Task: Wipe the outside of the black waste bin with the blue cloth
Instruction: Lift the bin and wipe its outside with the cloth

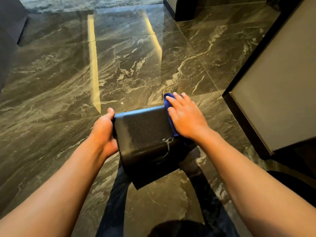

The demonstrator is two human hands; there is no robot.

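Note:
The black waste bin [145,141] is a square, glossy box held up off the floor in front of me, tilted so one flat side faces the camera. My left hand [104,132] grips its left edge, thumb over the top corner. My right hand [185,117] lies flat with fingers spread on the blue cloth [168,98], pressing it against the bin's right side. Only a strip of the cloth shows around and under the hand. The bin's opening is hidden.
A polished dark marble floor [136,65] stretches ahead. A grey wall panel with a black skirting [266,103] stands close on the right. Dark furniture [8,40] sits at the far left. My dark-trousered legs [116,202] are below the bin.

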